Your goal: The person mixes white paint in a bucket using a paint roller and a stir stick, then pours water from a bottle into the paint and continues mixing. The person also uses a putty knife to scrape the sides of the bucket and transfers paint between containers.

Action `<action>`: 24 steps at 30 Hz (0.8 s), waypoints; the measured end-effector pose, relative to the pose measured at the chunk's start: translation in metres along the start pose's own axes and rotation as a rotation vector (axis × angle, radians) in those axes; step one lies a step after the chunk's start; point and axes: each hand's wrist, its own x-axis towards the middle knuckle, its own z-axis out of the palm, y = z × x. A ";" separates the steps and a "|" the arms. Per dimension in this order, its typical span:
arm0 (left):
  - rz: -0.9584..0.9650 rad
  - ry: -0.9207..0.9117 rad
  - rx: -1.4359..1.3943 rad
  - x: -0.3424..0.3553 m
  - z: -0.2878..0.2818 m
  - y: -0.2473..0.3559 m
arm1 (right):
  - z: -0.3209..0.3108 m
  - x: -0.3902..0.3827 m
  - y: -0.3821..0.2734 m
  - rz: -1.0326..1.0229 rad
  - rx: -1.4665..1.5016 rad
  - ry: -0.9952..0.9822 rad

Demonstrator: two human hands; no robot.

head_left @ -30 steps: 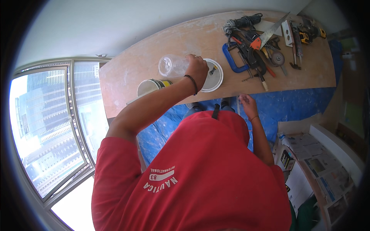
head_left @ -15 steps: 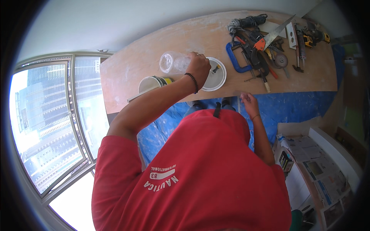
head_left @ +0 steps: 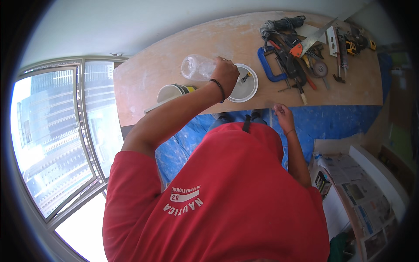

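Note:
My left hand [head_left: 227, 75] is wrapped around the neck end of a clear plastic bottle [head_left: 198, 67]. The bottle lies almost level, its base pointing left, and its mouth is hidden by the hand. Just right of that hand is a round, white-rimmed container [head_left: 254, 90] with a greyish inside. A small yellow-and-black item [head_left: 246, 77] sits in it, too small to name. Close to the table's front edge, my right hand [head_left: 283, 118] has its fingers pinched together. A faint translucent bit shows at its fingertips, too blurred to identify.
A white bucket [head_left: 168, 92] stands left of my left forearm, a flat strip [head_left: 152, 108] beside it. Tools crowd the table's right: a blue clamp [head_left: 263, 65], a handsaw [head_left: 312, 41], an angle grinder [head_left: 283, 24], a hammer [head_left: 338, 77]. Blue sheeting [head_left: 340, 118] covers the floor.
The bottle's base has risen slightly in the picture, with my left hand still around its neck end. My right hand has hardly moved.

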 end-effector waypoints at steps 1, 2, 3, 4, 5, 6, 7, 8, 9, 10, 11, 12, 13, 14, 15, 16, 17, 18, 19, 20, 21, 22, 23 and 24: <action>-0.014 -0.008 -0.059 -0.001 0.002 -0.003 | -0.001 -0.001 0.000 0.002 -0.007 0.002; -0.027 -0.008 -0.109 -0.002 0.004 -0.007 | -0.001 -0.001 0.000 0.002 -0.012 0.004; -0.022 -0.031 -0.164 -0.004 0.006 -0.012 | -0.001 -0.002 0.000 -0.004 -0.008 0.000; -0.059 -0.013 -0.198 -0.006 0.009 -0.018 | -0.002 -0.002 0.000 -0.008 -0.002 0.001; -0.075 -0.016 -0.241 -0.008 0.012 -0.026 | -0.003 -0.003 0.000 0.019 0.021 0.008; -0.096 -0.023 -0.268 -0.010 0.015 -0.033 | -0.004 -0.003 0.000 -0.011 0.006 0.012; -0.103 -0.034 -0.292 -0.011 0.018 -0.042 | -0.005 -0.004 0.000 -0.015 0.008 0.013; -0.099 -0.040 -0.342 -0.011 0.021 -0.050 | -0.006 -0.003 -0.001 0.015 0.026 0.013; -0.096 -0.064 -0.397 -0.012 0.025 -0.058 | -0.006 -0.003 -0.001 -0.016 -0.002 0.011; -0.090 -0.074 -0.447 -0.012 0.029 -0.067 | -0.007 -0.003 -0.002 -0.012 -0.013 0.011; -0.054 -0.095 -0.465 -0.013 0.034 -0.076 | -0.007 -0.002 -0.003 -0.001 0.000 0.010; -0.033 -0.095 -0.494 -0.014 0.040 -0.083 | -0.007 -0.002 -0.004 -0.020 -0.038 0.027; -0.013 -0.097 -0.521 -0.014 0.047 -0.091 | -0.006 -0.002 -0.004 -0.032 -0.050 0.041; 0.007 -0.100 -0.549 -0.016 0.054 -0.099 | -0.005 -0.003 -0.005 -0.006 -0.041 0.053; 0.037 -0.103 -0.618 -0.017 0.063 -0.107 | -0.004 -0.004 -0.006 -0.033 -0.054 0.054; 0.058 -0.089 -0.653 -0.018 0.071 -0.114 | -0.003 -0.005 -0.007 -0.023 -0.046 0.056; 0.078 -0.075 -0.687 -0.018 0.080 -0.121 | 0.000 -0.007 -0.009 0.014 -0.013 0.057; 0.101 -0.060 -0.719 -0.020 0.090 -0.127 | 0.002 -0.009 -0.012 -0.018 -0.065 0.063; 0.094 -0.076 -0.801 -0.021 0.099 -0.133 | 0.005 -0.012 -0.014 -0.021 -0.095 0.072; 0.090 -0.090 -0.882 -0.021 0.108 -0.138 | 0.008 -0.015 -0.018 0.003 -0.107 0.088; 0.086 -0.101 -0.961 -0.021 0.117 -0.143 | 0.012 -0.018 -0.022 -0.016 -0.103 0.091; 0.112 -0.062 -1.055 -0.021 0.125 -0.147 | 0.016 -0.022 -0.026 -0.007 -0.083 0.101; 0.142 -0.025 -1.152 -0.021 0.134 -0.149 | 0.020 -0.027 -0.030 0.021 -0.071 0.111; 0.164 0.001 -1.243 -0.021 0.142 -0.152 | 0.025 -0.032 -0.035 0.017 -0.079 0.120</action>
